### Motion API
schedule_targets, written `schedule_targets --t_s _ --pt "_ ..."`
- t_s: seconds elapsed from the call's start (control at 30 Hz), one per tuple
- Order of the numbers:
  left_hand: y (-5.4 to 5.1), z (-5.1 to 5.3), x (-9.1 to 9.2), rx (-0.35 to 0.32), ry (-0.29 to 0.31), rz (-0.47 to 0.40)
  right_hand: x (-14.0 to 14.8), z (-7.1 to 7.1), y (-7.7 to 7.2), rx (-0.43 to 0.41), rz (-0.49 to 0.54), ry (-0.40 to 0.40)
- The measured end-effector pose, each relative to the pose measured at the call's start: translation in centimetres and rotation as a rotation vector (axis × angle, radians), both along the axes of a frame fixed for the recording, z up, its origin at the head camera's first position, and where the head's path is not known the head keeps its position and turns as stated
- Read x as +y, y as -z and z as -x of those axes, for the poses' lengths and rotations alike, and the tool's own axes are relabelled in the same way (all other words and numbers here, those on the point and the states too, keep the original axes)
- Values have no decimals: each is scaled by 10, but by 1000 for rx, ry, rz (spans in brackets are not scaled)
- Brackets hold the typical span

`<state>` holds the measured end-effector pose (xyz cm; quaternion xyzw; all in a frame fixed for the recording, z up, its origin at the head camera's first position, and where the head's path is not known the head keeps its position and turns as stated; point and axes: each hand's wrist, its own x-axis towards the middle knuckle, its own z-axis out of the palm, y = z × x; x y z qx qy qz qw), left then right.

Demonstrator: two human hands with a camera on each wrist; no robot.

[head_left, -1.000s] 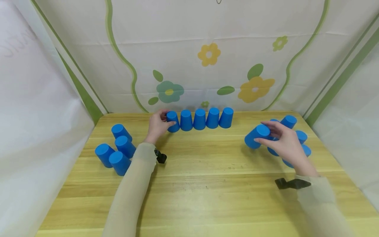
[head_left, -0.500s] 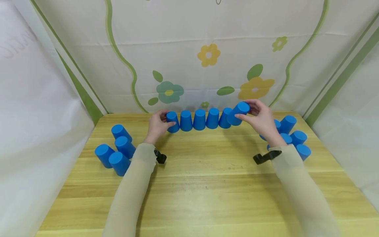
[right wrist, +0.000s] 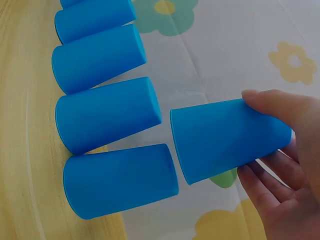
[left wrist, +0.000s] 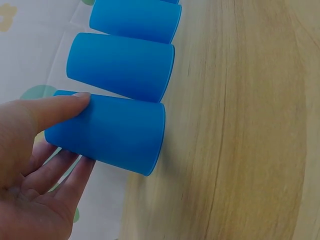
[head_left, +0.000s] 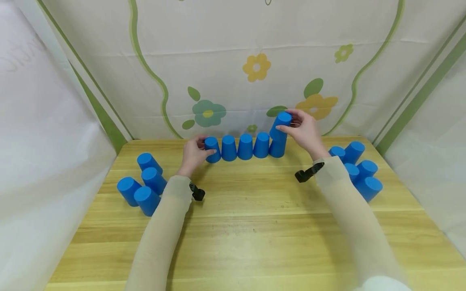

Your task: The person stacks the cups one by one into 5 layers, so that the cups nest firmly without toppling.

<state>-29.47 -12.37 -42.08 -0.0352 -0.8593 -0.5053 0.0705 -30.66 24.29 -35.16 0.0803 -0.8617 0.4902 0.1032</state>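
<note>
Several upside-down blue cups stand in a row along the table's back edge. At the row's left end my left hand [head_left: 194, 155] grips the end cup [head_left: 212, 150] between thumb and fingers; the left wrist view shows that cup [left wrist: 115, 131] standing beside its neighbour [left wrist: 122, 65]. My right hand [head_left: 306, 131] pinches another upside-down cup [head_left: 281, 124] above the right end cup [head_left: 278, 148]. In the right wrist view a narrow gap shows between the held cup [right wrist: 225, 137] and the top of the end cup [right wrist: 122, 181].
Several upside-down blue cups [head_left: 147, 200] are grouped at the left of the wooden table [head_left: 233, 242]. Another group of several cups [head_left: 368, 188] stands at the right, near my right forearm. A white curtain [head_left: 218, 32] with printed flowers hangs directly behind the row.
My right hand has carried a cup from the right group leftward and up, over the row's right end. The left hand has stayed on its cup.
</note>
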Motion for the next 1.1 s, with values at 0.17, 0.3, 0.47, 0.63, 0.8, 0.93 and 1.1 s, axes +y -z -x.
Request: schedule_targets --t_s 0.17,0.3,0.47,0.63,0.8,0.93,1.1 --pt "-1 0 0 -4 6 3 -7 7 2 -2 -27 -15" --pt "-1 0 0 -2 9 -1 -11 10 2 5 -11 -17" --pt "0 0 -1 -1 5 -4 -14 12 2 -9 -16 -26" --pt "0 -1 0 4 8 10 -16 13 5 -9 -33 -27" --pt "1 -3 1 16 17 6 -16 14 7 -3 -40 -28" --pt "-1 -6 0 32 40 -16 -16 13 9 -14 -37 -29" --pt "-16 -21 -7 85 71 -26 -16 12 11 -27 -34 -30"
